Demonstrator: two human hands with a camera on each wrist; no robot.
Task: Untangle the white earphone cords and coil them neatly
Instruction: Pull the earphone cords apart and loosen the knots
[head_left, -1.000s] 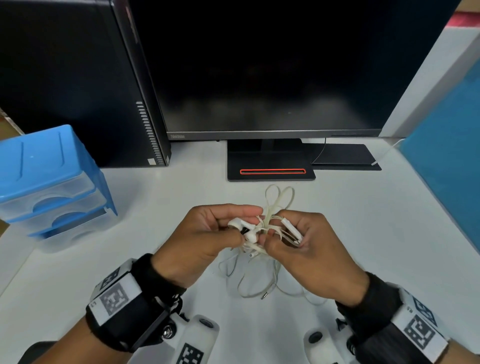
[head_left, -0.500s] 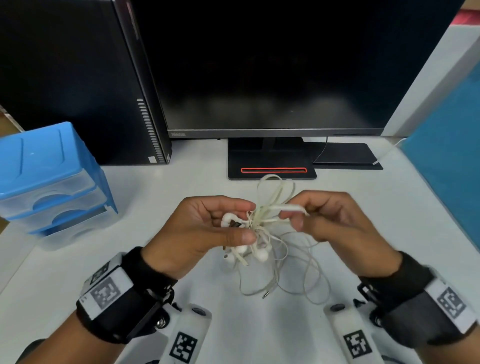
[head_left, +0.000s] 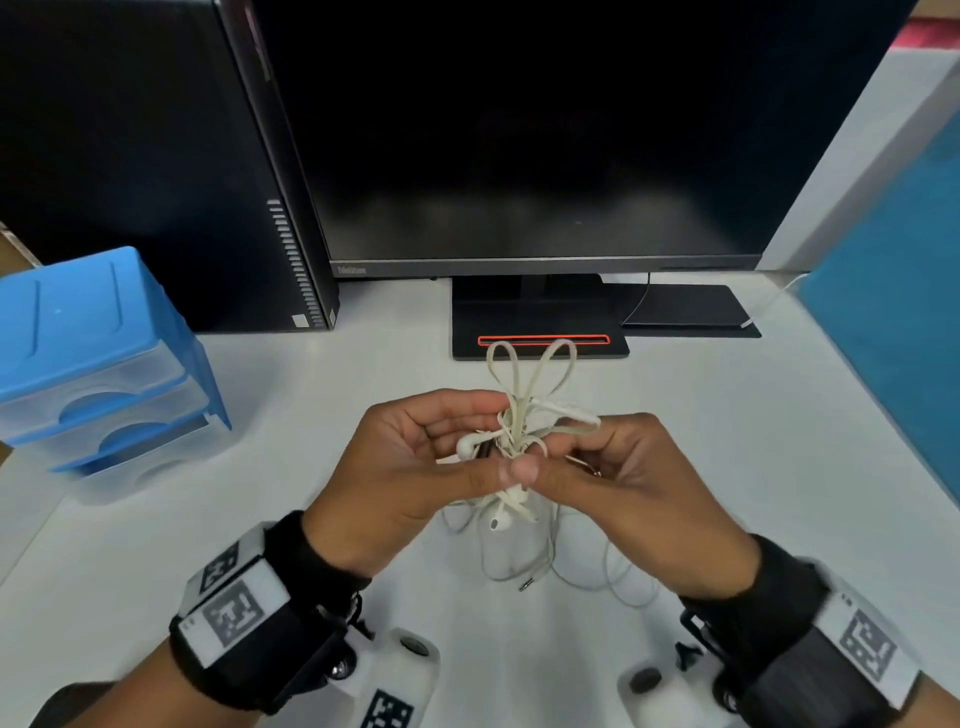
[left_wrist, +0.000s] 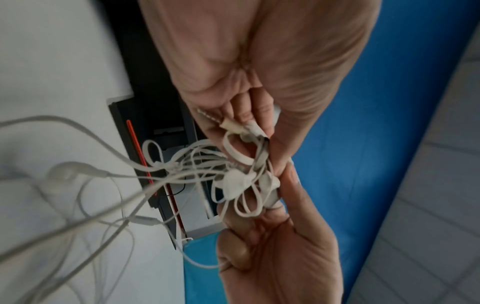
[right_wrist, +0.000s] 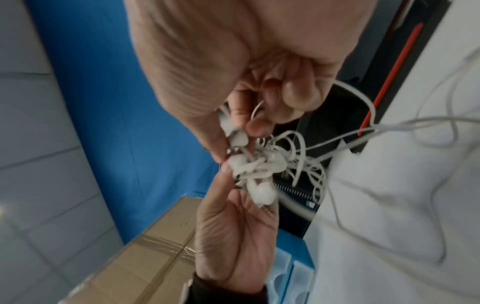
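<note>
A knot of white earphone cords (head_left: 519, 431) is held above the white desk (head_left: 753, 441), in front of me. My left hand (head_left: 488, 441) pinches the knot from the left, thumb under and fingers over. My right hand (head_left: 558, 457) pinches it from the right, and the two thumb tips touch. Two cord loops (head_left: 530, 374) stick up behind the hands. One earbud (head_left: 501, 519) dangles below them, and slack cord with the jack plug (head_left: 527, 584) lies on the desk. The left wrist view shows the knot (left_wrist: 233, 181) between both hands, as does the right wrist view (right_wrist: 259, 170).
A blue drawer box (head_left: 88, 364) stands at the left. Behind the hands are a black monitor (head_left: 545, 156) on its base (head_left: 540, 322) and a black computer tower (head_left: 156, 156). A blue partition (head_left: 893, 312) bounds the right. A cardboard box (right_wrist: 142, 257) appears in the right wrist view.
Half a second ago my right hand was drawing an earbud stem out to the right. It has come back to the knot, and the thumbs now meet.
</note>
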